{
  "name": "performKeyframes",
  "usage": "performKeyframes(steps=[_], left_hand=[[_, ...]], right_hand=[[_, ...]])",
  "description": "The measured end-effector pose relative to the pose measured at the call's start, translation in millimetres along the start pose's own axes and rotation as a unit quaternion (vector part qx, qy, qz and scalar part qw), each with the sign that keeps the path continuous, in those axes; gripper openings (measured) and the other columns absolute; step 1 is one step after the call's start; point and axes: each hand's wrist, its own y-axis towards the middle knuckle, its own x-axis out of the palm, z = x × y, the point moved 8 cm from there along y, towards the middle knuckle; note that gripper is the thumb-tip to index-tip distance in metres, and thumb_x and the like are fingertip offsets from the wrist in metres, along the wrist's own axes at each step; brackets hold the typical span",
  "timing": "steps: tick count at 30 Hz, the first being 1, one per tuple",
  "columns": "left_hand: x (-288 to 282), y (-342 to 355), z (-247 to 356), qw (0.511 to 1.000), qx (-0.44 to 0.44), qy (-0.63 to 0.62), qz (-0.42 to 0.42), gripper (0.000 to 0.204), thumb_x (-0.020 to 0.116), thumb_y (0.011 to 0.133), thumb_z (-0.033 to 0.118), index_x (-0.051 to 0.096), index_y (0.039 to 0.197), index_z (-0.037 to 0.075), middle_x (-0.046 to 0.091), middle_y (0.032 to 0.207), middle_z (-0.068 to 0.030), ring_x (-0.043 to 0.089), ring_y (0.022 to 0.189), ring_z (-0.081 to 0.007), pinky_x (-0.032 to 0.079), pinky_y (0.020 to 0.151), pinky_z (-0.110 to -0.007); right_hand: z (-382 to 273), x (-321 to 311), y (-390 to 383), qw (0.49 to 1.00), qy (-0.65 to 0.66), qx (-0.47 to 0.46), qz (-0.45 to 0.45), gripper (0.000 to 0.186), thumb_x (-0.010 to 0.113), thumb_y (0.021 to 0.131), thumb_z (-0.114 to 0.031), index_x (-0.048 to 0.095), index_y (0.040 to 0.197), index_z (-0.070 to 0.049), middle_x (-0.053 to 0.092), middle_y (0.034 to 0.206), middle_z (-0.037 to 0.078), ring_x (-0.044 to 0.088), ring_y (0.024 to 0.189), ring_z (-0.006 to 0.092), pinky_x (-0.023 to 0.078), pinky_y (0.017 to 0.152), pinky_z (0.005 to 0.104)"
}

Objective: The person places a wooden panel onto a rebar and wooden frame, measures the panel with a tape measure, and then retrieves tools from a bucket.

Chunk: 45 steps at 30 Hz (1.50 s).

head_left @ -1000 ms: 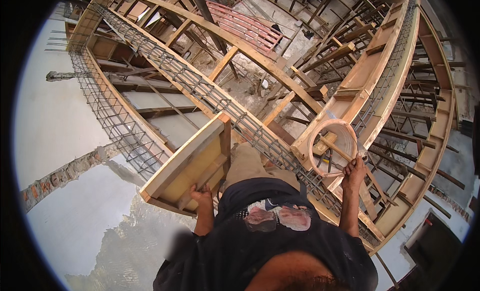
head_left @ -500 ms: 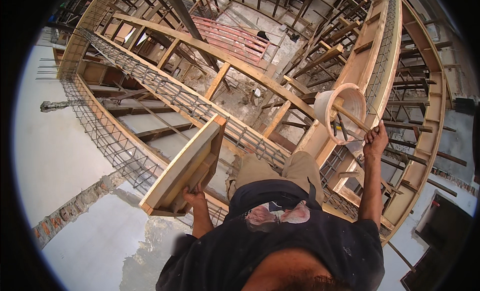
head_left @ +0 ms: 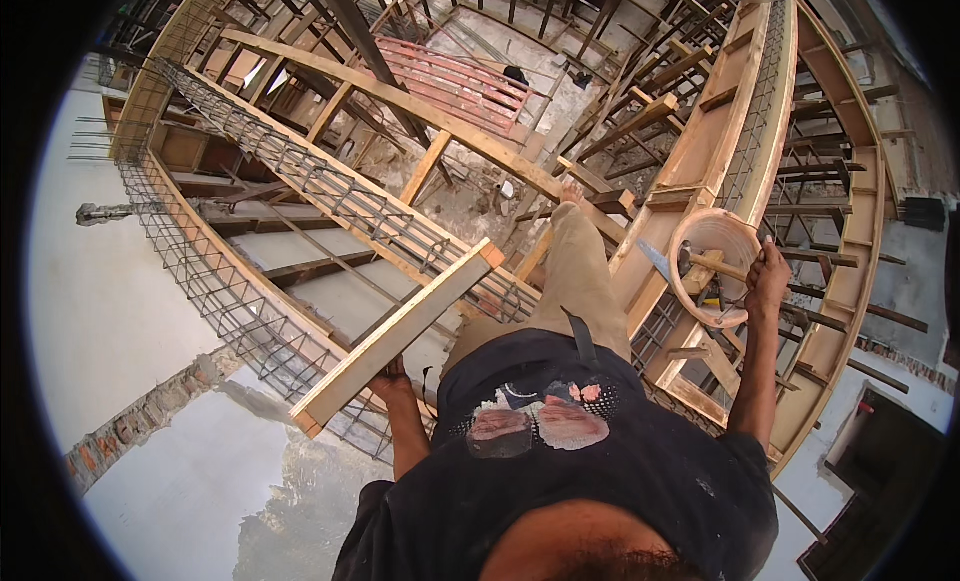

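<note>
My left hand grips a long wooden formwork panel from behind its lower part; the panel hides some of the fingers. The panel slants across in front of my left side, above the rebar. In my right hand is the rim of a pale orange bucket, held out to the right and tilted so its inside shows. A hammer with a wooden handle lies in the bucket among other tools. A blue-grey flat blade sticks out past its left side.
My bare foot is on a narrow wooden beam high above the littered floor. Rebar cages run through timber forms on the left. A wide wooden form stands on the right, with props below. A red metal frame lies far down.
One leg has stepped forward onto the beam. The panel has shifted right and turned more edge-on. The bucket has come nearer and slightly right, and the blade now shows beside it.
</note>
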Motion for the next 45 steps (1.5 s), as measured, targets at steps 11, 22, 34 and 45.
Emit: performKeyframes(steps=[11,22,34,45], left_hand=[[123,-74,-27,0.994,0.064,0.077,0.048,0.033,0.067,0.081,0.03,0.062,0.107,0.009,0.06,0.106,-0.0108,0.06,0.095,-0.0291,0.058,0.082,-0.043],[265,-111,-40,0.986,0.098,0.11,0.08,0.026,0.067,0.072,0.016,0.062,0.098,0.013,0.059,0.102,-0.0058,0.062,0.089,-0.0275,0.056,0.069,-0.038],[279,-190,2,0.964,0.239,-0.047,0.104,0.032,0.067,0.083,0.018,0.06,0.111,0.004,0.059,0.115,-0.0126,0.062,0.101,-0.032,0.059,0.083,-0.042],[324,-232,-9,0.928,0.286,-0.058,0.23,0.045,0.076,0.076,0.025,0.062,0.112,0.003,0.063,0.108,-0.0086,0.065,0.087,-0.0225,0.058,0.062,-0.031]], right_hand=[[89,105,122,0.99,0.038,0.118,-0.073,0.032,0.058,0.096,-0.03,0.045,0.071,-0.016,0.03,0.05,-0.007,0.025,0.038,0.0068,0.021,0.036,0.024],[50,218,293,0.966,0.05,0.187,-0.169,0.033,0.059,0.096,-0.031,0.045,0.071,-0.015,0.03,0.05,-0.006,0.026,0.038,0.0068,0.023,0.036,0.0243],[-48,231,345,0.962,-0.013,0.186,-0.202,0.034,0.057,0.096,-0.036,0.044,0.072,-0.016,0.028,0.05,-0.007,0.023,0.038,0.0075,0.02,0.038,0.025],[-38,312,380,0.952,-0.028,0.192,-0.238,0.032,0.06,0.094,-0.037,0.044,0.073,-0.019,0.03,0.051,-0.008,0.024,0.038,0.0073,0.02,0.036,0.0254]])
